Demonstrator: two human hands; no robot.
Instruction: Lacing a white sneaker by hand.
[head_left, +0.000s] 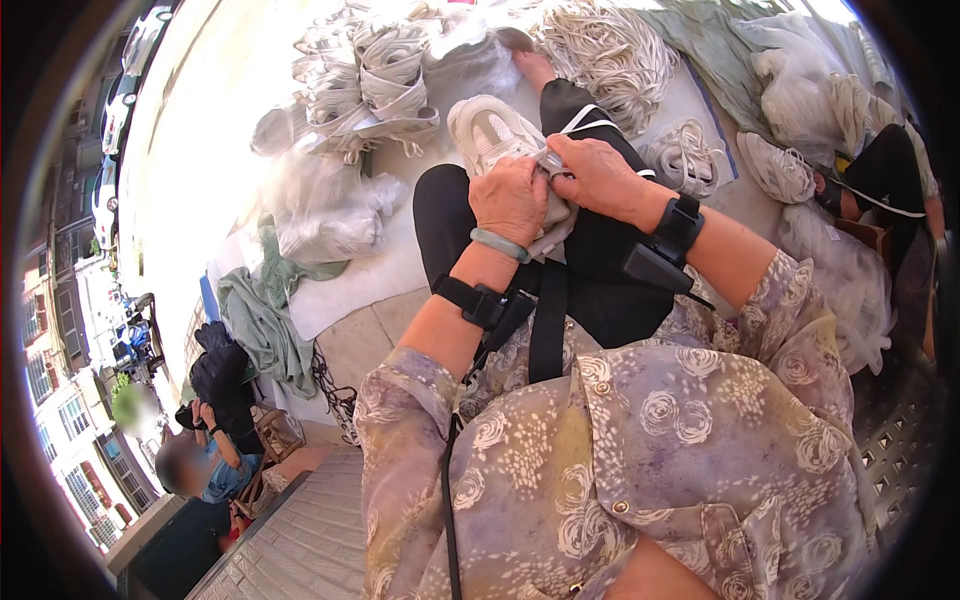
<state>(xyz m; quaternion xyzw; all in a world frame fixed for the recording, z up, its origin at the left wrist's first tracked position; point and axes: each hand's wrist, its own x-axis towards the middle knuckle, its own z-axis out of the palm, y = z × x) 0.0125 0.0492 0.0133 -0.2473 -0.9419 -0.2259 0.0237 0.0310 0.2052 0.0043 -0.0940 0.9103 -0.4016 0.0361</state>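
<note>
A white and beige sneaker (490, 130) rests on my lap between my knees, its toe pointing away from me. My left hand (508, 198) is closed in a pinch at the shoe's lacing area, the fingertips partly hidden by the hand itself. Beside it, my right hand (606, 180) pinches a white shoelace (583, 122) at the lace holes. A loose length of that lace trails over my right knee. To the right of the knee sits another white sneaker (690, 158) with laces on it.
Stacked pale shoe parts (370, 75) and a large pile of white laces (610, 60) lie ahead. Clear plastic bags (325, 205) and green cloth (265, 330) are on the left. A co-worker's leg (885, 175) is on the right beside a sneaker (775, 168). Another person (225, 460) sits at lower left.
</note>
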